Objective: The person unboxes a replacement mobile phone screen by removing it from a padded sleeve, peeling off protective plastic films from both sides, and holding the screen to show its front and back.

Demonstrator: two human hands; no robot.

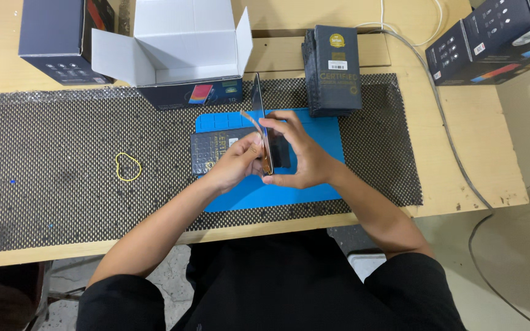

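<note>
- Both our forearms come in from the bottom edge and meet over the blue mat (289, 190) at mid-counter, elbows out wide.
- Our left hand (235, 164): fingers bent, thumb & forefinger tips together, pinching a thin clear film strip (251, 120) that curls up and left off the phone (264, 132). Grip is clamped on that strip.
- Our right hand (299, 153): cupped round the phone's right side, fingers over the top, thumb low near the bottom edge. Grip closed on the phone.
- The phone is held on edge above the mat, nearly upright, so we see mostly its thin side; top end points away from us, toward the open box (176, 46).
- Under the left hand, a flat dark packet (213, 150) lies on the mat, partly hidden.
- Open box: white inside, flaps up, sits at the far edge of the black mesh mat (62, 147). We see nothing inside it from this angle; its floor is only partly in view.
- A stack of dark flat packets (334, 70) is just right of the open box, behind the blue mat.
- Closed dark boxes: one far left (62, 37), one far right (492, 40).
- A yellow rubber band (128, 167) lies on the mesh, well left of the hands.
- Wooden counter (480, 147) carries it all; a white cable (449, 135) runs down its right side.
</note>
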